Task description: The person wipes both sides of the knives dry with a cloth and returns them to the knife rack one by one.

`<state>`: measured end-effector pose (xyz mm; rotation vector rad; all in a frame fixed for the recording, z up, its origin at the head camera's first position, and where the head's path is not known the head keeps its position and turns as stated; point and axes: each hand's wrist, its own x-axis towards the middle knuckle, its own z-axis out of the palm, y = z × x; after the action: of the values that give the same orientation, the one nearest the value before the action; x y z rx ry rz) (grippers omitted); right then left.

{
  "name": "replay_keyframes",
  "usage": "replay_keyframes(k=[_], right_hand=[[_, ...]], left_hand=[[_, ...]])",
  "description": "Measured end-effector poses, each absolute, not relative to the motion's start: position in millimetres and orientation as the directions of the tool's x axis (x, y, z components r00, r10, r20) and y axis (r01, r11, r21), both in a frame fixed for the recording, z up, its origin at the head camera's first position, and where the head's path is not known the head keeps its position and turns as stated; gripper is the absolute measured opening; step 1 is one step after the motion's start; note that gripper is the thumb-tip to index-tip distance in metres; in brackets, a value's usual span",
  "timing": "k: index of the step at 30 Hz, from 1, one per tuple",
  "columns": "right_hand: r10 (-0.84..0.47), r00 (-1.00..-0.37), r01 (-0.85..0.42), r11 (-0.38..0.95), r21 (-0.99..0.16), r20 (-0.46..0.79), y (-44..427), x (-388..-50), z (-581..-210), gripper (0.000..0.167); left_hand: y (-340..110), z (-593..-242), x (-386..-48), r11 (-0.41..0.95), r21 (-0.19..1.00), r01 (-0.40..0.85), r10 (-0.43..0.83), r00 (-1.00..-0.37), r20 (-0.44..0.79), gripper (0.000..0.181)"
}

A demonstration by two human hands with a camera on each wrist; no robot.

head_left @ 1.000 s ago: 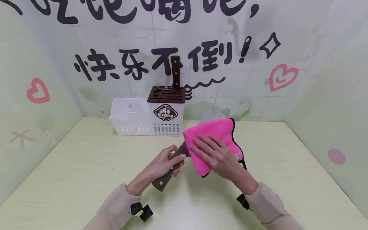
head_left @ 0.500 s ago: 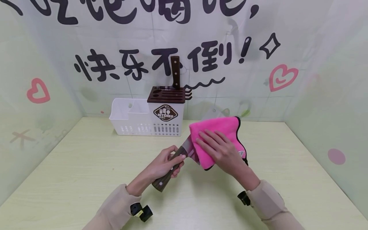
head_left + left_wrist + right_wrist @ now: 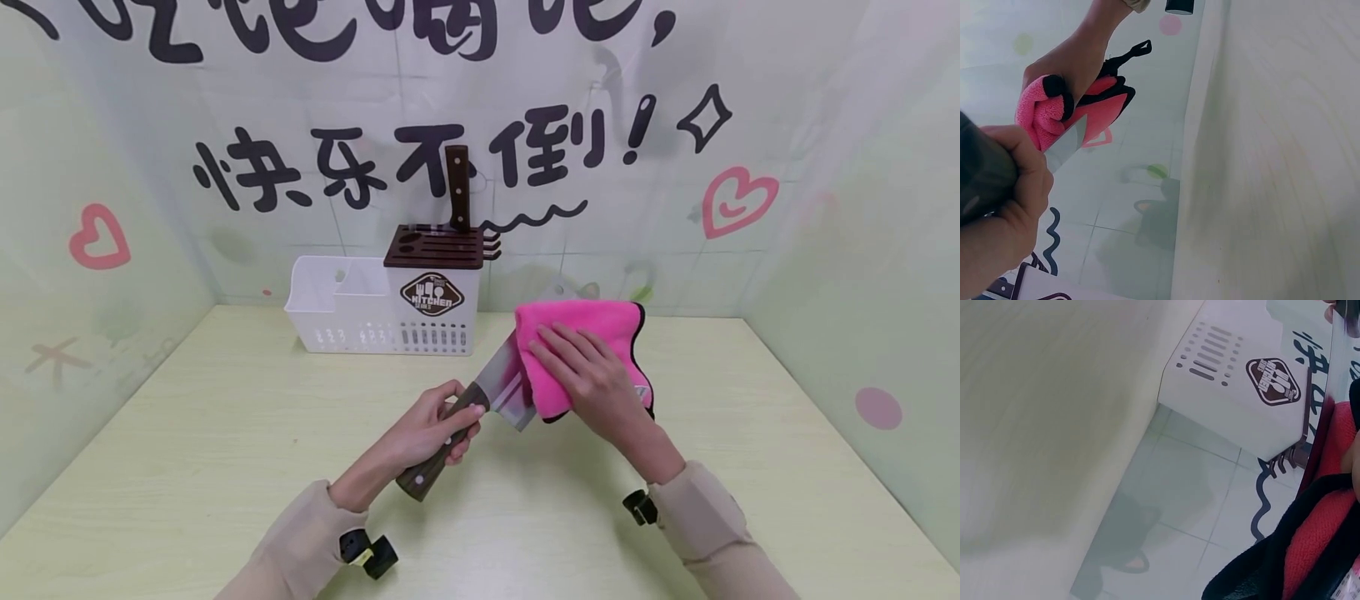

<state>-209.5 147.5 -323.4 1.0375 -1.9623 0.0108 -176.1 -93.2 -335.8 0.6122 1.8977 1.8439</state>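
In the head view my left hand (image 3: 429,423) grips the dark wooden handle of a cleaver (image 3: 504,373), held above the table with its blade pointing up and to the right. A folded pink cloth (image 3: 611,321) with black edging lies over the blade's far part. My right hand (image 3: 588,377) holds this cloth against the blade, fingers spread on top and thumb hidden. From the left wrist, the cloth (image 3: 1054,112) bunches beside the bare strip of blade (image 3: 1067,145). The right wrist view shows the cloth's black edge and red-pink pile (image 3: 1322,534) close up.
At the back of the table (image 3: 225,450) stands a white knife holder (image 3: 345,312) with a brown slotted top (image 3: 431,247). A brown-handled knife (image 3: 459,190) stands upright in it. The printed wall sheet (image 3: 637,242) rises right behind.
My right hand and the cloth have slid up and right along the blade, away from the handle, baring more metal. My left hand has kept the cleaver still.
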Motion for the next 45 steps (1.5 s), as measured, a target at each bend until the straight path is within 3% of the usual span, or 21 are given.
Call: replay_keyframes(k=[9, 35, 45], right_hand=[[-0.596, -0.283, -0.683, 0.675, 0.278, 0.751, 154, -215, -324, 0.05], [-0.51, -0.338, -0.651, 0.734, 0.195, 0.791, 166, -221, -328, 0.054], [-0.52, -0.311, -0.651, 0.726, 0.221, 0.795, 164, -220, -329, 0.055]], left_hand=[[-93, -337, -177, 0.019, 0.999, 0.027, 0.584, -0.811, 0.011, 0.021], [-92, -340, -177, 0.002, 1.0, 0.002, 0.591, -0.807, 0.0, 0.021], [-92, -340, -177, 0.001, 1.0, 0.006, 0.592, -0.806, 0.004, 0.02]])
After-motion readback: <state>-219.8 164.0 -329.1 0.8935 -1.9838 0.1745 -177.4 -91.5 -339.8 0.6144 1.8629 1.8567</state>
